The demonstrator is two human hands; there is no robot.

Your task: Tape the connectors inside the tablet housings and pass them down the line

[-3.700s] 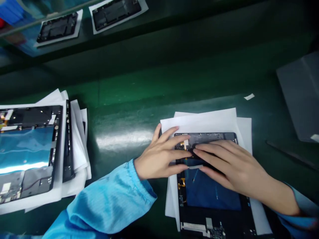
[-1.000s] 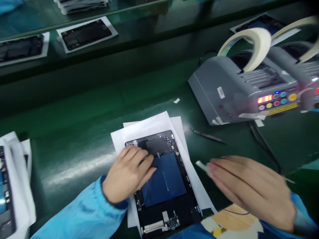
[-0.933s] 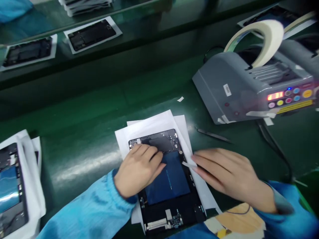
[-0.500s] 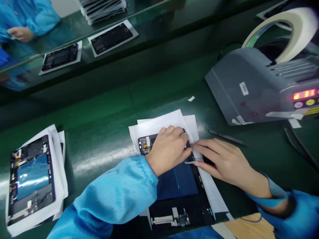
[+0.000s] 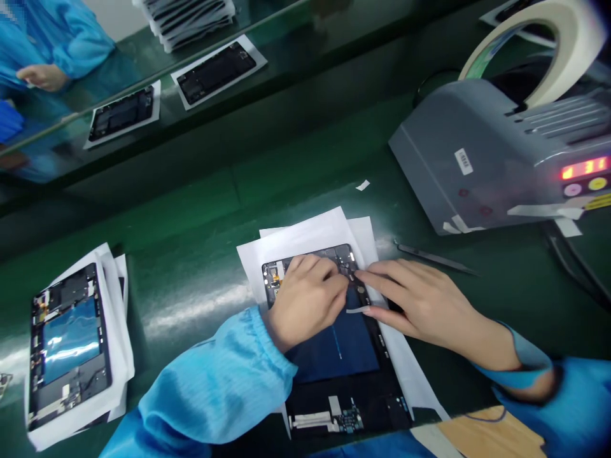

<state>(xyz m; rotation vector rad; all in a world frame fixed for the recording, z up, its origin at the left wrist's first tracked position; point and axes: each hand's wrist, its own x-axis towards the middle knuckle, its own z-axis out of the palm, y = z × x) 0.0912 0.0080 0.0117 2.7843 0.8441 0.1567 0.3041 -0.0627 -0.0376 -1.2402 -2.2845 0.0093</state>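
Note:
A dark tablet housing (image 5: 334, 359) with a blue inner panel lies on white paper sheets (image 5: 296, 245), and a small circuit board shows at its near end. My left hand (image 5: 305, 305) presses on the far left part of the housing, hiding much of that end. My right hand (image 5: 415, 299) comes in from the right, with its fingertips meeting the far right corner near my left fingers. A thin white strip of tape (image 5: 358, 310) sits pinched in my right fingers, just over the housing's edge.
To the right stands a grey tape dispenser (image 5: 477, 152) carrying a cream tape roll (image 5: 529, 51), with dark tweezers (image 5: 434, 259) in front. Another opened tablet (image 5: 69, 343) lies on paper at left. Beyond a ledge, dark panels (image 5: 214, 70) lie on sheets, near a co-worker's hand (image 5: 42, 76).
My right hand has come in from the right with the white strip and now meets my left hand at the far corner. My left hand has shifted slightly along the housing.

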